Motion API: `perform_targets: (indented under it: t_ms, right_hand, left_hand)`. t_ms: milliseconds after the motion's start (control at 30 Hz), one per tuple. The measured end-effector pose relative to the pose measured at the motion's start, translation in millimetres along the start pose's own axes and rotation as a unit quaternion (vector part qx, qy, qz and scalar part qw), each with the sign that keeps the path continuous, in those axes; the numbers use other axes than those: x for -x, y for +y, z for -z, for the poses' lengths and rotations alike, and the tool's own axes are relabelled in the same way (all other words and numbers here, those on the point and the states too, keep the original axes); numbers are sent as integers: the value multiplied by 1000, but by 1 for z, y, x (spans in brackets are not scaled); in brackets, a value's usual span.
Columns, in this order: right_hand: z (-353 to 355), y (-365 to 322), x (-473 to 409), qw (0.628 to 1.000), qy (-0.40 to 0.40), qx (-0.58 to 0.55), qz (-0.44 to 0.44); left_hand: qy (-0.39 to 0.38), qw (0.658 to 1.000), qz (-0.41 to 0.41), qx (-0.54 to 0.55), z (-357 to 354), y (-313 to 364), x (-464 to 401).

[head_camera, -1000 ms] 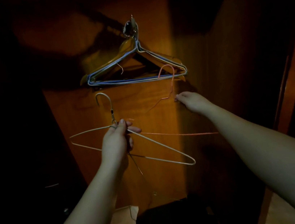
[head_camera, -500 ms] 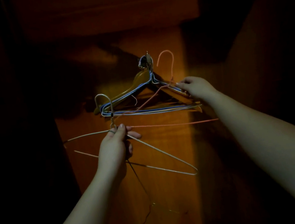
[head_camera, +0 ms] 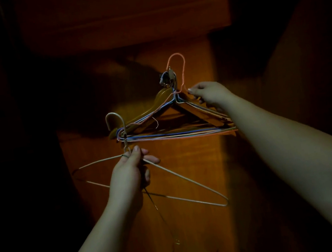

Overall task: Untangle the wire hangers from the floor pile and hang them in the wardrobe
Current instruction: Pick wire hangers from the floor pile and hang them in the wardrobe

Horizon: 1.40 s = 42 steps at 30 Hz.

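Observation:
Inside the dark wooden wardrobe, a bundle of hung hangers (head_camera: pixel 160 124), wooden and blue wire ones, dangles from a metal hook (head_camera: pixel 168 78) on the back panel. My right hand (head_camera: pixel 209 95) pinches a pink wire hanger (head_camera: pixel 182 68) by its shoulder near the neck; its curved hook rises above the metal hook. My left hand (head_camera: pixel 130 173) grips a white wire hanger (head_camera: pixel 190 183) at its neck, below and left of the bundle. A thin dark wire (head_camera: pixel 160 216) trails down from that hand.
The lit orange back panel (head_camera: pixel 187 165) of the wardrobe fills the centre. Dark side walls close in on the left and right, and a wooden top board (head_camera: pixel 125 24) runs overhead.
My right hand has lifted the pink hanger up, so its hook now stands above the metal hook. The left hand with the white hanger has barely moved.

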State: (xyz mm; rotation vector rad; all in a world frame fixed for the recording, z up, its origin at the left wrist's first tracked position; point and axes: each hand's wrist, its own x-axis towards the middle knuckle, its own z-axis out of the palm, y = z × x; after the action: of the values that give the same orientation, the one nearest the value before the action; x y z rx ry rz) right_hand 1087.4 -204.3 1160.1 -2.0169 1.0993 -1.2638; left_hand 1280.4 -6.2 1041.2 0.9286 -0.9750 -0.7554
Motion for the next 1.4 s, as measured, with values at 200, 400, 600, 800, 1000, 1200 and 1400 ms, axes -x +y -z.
perform_targets:
  t_ms: [200,400,600,800,1000,1200,1400]
  right_hand:
    - [-15,10,-2,998,-41,50,19]
    - [-22,17,-6,995,-18,83,59]
    - [-27,25,-11,985,37,142,87]
    - [-32,29,-22,970,50,207,114]
    - [-39,25,-31,958,52,260,109]
    - [-43,23,-33,952,67,283,100]
    - [-39,10,-30,959,44,273,63]
  left_hand:
    - [0,1000,9,3,1,-5,-2]
    - [-14,1000,11,15,4,-10,-7]
    - [-28,999,16,20,6,-15,-6]
    - [-28,999,12,11,4,-13,-5]
    - [-24,1000,15,4,3,-13,-1]
    - [-14,1000,8,7,6,-11,4]
    - [-1,1000,23,-15,7,-8,6]
